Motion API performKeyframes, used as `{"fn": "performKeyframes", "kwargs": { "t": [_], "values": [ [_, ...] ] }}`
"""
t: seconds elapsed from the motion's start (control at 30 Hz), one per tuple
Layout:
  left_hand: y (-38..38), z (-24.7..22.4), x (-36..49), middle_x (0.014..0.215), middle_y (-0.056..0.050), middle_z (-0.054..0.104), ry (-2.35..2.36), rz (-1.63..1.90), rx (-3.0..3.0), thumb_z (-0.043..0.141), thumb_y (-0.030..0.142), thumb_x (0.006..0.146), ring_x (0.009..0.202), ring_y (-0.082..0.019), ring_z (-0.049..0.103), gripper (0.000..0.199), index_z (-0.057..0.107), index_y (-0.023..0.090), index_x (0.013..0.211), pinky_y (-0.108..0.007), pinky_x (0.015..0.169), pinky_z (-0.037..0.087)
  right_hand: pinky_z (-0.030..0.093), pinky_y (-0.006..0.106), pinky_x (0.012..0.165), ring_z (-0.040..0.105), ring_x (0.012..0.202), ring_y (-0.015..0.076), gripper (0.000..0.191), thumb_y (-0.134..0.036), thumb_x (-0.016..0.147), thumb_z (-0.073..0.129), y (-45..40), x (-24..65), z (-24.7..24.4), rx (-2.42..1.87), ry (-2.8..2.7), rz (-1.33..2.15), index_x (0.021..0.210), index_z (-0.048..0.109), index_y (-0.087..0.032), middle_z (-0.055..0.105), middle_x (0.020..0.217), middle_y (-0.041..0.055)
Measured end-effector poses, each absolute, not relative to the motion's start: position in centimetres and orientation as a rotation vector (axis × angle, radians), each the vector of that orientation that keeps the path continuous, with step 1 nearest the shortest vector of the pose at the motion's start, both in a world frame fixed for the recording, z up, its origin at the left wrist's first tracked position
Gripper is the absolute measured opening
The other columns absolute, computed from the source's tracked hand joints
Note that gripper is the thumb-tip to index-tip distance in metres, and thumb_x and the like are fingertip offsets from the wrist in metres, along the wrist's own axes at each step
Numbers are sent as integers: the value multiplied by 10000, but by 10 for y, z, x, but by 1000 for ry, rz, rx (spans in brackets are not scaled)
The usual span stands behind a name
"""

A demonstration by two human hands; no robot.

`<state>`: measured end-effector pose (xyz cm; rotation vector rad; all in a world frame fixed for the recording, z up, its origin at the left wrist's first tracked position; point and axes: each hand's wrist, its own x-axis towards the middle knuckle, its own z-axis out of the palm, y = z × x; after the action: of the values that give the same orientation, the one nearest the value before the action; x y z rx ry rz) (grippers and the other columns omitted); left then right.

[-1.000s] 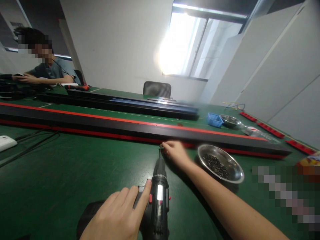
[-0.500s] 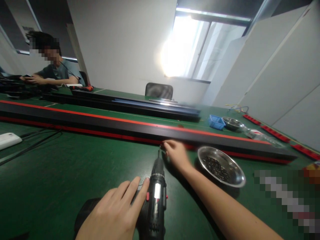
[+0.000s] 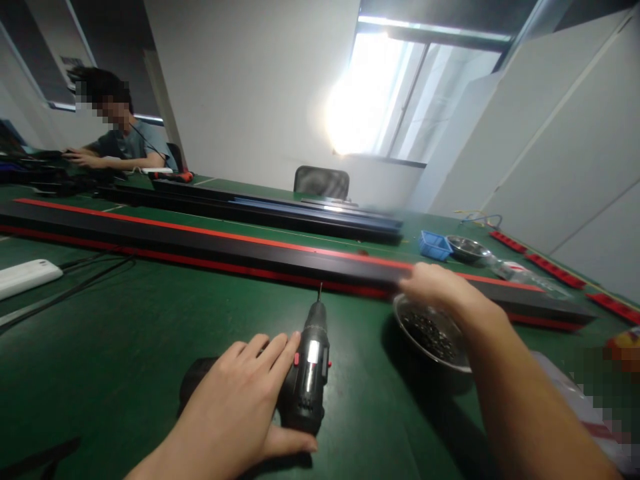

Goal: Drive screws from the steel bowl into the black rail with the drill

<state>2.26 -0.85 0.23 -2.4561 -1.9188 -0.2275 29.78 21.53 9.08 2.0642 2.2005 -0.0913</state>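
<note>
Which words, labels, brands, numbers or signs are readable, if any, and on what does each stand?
No text can be read.
Drill: collar marks, too small and blurred.
Pale sheet, upper left: any writing too blurred.
Clear plastic item, right: any wording too blurred.

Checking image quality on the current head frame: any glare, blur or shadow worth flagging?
Head view: glare washes out part of the window; motion blur smears the right hand; the left hand and power drill look sharper; a dark shadow lies on the green tabletop below the metal bowl; haze veils the right end of the stacked dark bars.
</note>
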Motion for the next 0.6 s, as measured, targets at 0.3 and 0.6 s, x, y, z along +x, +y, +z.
{"fn": "performKeyframes", "kwargs": {
  "t": [0.3,0.6],
  "values": [
    [-6,-5,23,1444,-137,589,-1898,-165,-2410,740,832,635,1160,-377,572,1138,464,190,1533,-534,958,488,509,303,583,699,634,230,228,-286,793,723,222,316,71,1964,1891,-598,629,710,-128,729,707,159],
    [-3,-3,17,1417,-107,606,-1875,-204,-2440,732,831,648,1139,-344,574,1107,464,212,1526,-487,939,473,531,293,597,717,635,223,173,-250,756,753,226,313,57,1944,1870,-585,645,710,-126,724,670,128]
  ]
}}
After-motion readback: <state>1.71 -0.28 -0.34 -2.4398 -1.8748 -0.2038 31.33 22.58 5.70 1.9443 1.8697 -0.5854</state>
